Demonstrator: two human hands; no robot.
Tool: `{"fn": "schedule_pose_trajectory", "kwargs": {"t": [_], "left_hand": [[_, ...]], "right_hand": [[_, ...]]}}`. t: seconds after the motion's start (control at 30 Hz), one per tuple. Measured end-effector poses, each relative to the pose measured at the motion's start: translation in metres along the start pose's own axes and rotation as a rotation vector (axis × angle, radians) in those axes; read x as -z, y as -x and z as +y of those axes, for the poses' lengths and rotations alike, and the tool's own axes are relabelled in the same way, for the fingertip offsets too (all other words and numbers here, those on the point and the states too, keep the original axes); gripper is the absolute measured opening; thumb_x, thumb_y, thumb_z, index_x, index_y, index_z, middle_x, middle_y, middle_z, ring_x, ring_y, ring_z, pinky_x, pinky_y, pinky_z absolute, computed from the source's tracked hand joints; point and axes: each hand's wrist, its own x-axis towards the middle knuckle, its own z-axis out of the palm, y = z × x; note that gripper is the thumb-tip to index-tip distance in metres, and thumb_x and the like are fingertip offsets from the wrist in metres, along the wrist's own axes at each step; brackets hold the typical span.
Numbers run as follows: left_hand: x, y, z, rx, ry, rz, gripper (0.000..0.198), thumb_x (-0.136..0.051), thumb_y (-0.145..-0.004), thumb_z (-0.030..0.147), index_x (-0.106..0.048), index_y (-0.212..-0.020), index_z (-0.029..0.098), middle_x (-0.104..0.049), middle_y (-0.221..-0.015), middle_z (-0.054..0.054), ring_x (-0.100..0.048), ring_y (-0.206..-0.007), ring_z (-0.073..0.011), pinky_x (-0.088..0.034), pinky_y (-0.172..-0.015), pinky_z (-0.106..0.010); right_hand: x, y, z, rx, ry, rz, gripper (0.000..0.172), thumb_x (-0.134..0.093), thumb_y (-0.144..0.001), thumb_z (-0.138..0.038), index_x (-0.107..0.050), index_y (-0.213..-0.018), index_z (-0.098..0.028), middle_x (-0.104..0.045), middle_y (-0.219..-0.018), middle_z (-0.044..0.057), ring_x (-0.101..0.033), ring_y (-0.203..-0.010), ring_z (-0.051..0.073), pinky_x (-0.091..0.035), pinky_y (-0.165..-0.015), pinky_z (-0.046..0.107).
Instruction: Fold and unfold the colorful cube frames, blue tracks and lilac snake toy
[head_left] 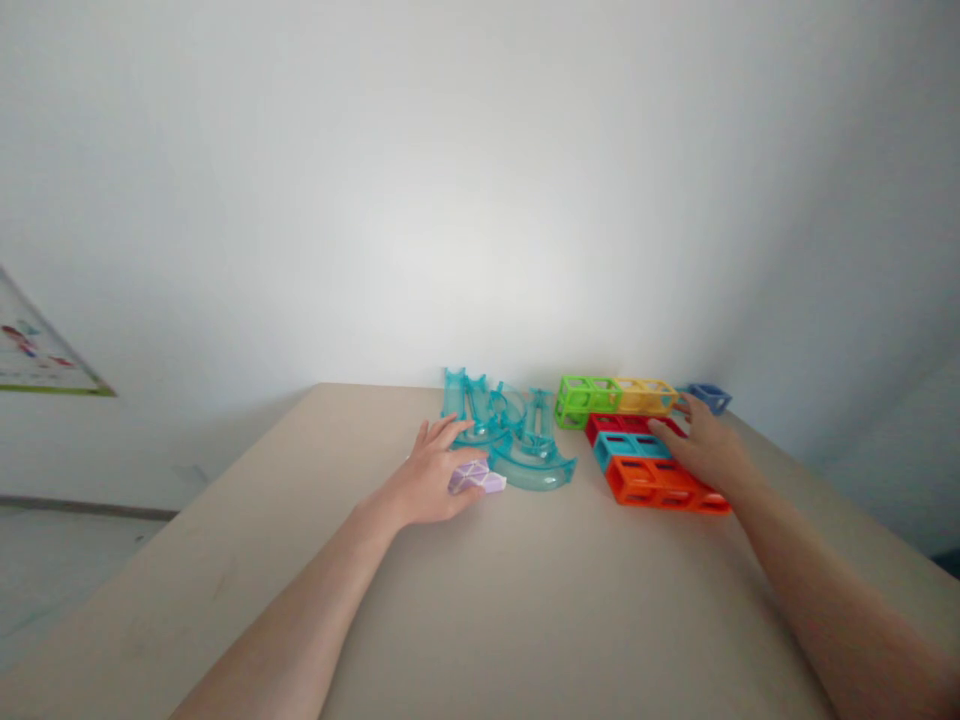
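My left hand [433, 478] is closed loosely over a purple-and-white block with a triangle pattern [478, 478], its thumb on the near side and its fingers on the far side. The palm covers part of the block. Just beyond those fingers lie clear teal track pieces [534, 468], some straight and some curved. At the right, my right hand [703, 440] reaches over rows of hollow plastic cubes, fingers apart. Its fingertips are by the end of the yellow cubes [645, 396], and its thumb is over the red cubes [626, 428]. Light-blue cubes [634, 447] and orange cubes [660, 487] lie nearer.
Green cubes [586, 402] adjoin the yellow ones. A dark-blue cube [709, 398] sits at the far right edge. The beige table [525, 620] meets a white wall [480, 200] at the back. A poster [45, 350] hangs at the left.
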Motion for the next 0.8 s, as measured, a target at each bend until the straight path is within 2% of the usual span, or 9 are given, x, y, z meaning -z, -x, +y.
{"fn": "schedule_pose_trajectory", "kwargs": {"t": [0.1,0.2,0.33,0.4,0.5,0.63,0.8], "left_hand": [[0.0,0.0,0.0,0.009,-0.013,-0.014,0.042,-0.064,-0.079,0.039,-0.063,-0.121,0.031,-0.037,-0.147,-0.009,-0.023,-0.14,-0.0375,-0.015,-0.11,-0.066],[0.001,0.0,0.0,0.011,-0.017,-0.02,0.042,-0.064,-0.079,0.04,-0.063,-0.12,0.031,-0.037,-0.147,-0.009,-0.023,-0.14,-0.0371,-0.015,-0.111,-0.065],[0.001,0.0,-0.002,0.025,-0.034,-0.032,0.048,-0.064,-0.079,0.04,-0.059,-0.126,0.032,-0.036,-0.147,-0.01,-0.023,-0.14,-0.0373,-0.015,-0.11,-0.066],[0.001,0.001,-0.003,0.037,-0.043,-0.04,0.053,-0.065,-0.078,0.04,-0.055,-0.13,0.034,-0.034,-0.148,-0.01,-0.023,-0.14,-0.0381,-0.014,-0.11,-0.067],[0.001,0.001,-0.005,0.028,-0.034,-0.042,0.055,-0.066,-0.078,0.04,-0.054,-0.131,0.034,-0.032,-0.149,-0.01,-0.027,-0.138,-0.0369,-0.02,-0.111,-0.063],[0.002,0.002,-0.006,-0.024,-0.002,-0.024,0.053,-0.066,-0.078,0.038,-0.056,-0.13,0.031,-0.034,-0.147,-0.01,-0.032,-0.136,-0.0329,-0.028,-0.112,-0.052],[0.002,0.002,-0.006,-0.021,0.022,-0.014,0.052,-0.067,-0.077,0.037,-0.058,-0.128,0.032,-0.035,-0.148,-0.008,-0.033,-0.135,-0.0329,-0.029,-0.112,-0.052]], "right_hand": [[-0.003,0.003,0.0,0.074,0.059,0.04,0.067,-0.046,-0.087,-0.052,-0.04,-0.137,-0.009,-0.057,-0.128,0.021,-0.06,-0.109,0.038,-0.049,-0.089,0.05],[0.003,0.008,-0.008,0.1,0.126,0.142,0.063,-0.044,-0.088,-0.049,-0.046,-0.134,-0.007,-0.057,-0.124,0.023,-0.057,-0.111,0.037,-0.048,-0.09,0.049],[0.008,0.013,-0.03,0.225,0.19,0.287,0.053,-0.041,-0.09,-0.044,-0.049,-0.134,-0.014,-0.048,-0.136,0.02,-0.048,-0.121,0.037,-0.043,-0.097,0.053],[0.004,0.013,-0.042,0.304,0.222,0.259,0.055,-0.04,-0.091,-0.047,-0.042,-0.14,-0.023,-0.039,-0.145,0.016,-0.039,-0.129,0.04,-0.038,-0.099,0.059],[-0.008,0.012,-0.052,0.363,0.262,0.118,0.06,-0.036,-0.091,-0.056,-0.032,-0.145,-0.033,-0.031,-0.152,0.01,-0.026,-0.136,0.043,-0.03,-0.099,0.069],[-0.017,0.01,-0.05,0.356,0.237,0.015,0.063,-0.032,-0.09,-0.061,-0.027,-0.147,-0.034,-0.033,-0.15,0.009,-0.02,-0.138,0.044,-0.029,-0.096,0.073],[-0.01,0.014,-0.039,0.347,0.208,-0.01,0.063,-0.033,-0.09,-0.06,-0.029,-0.146,-0.032,-0.035,-0.148,0.011,-0.019,-0.138,0.043,-0.034,-0.095,0.069]]}}
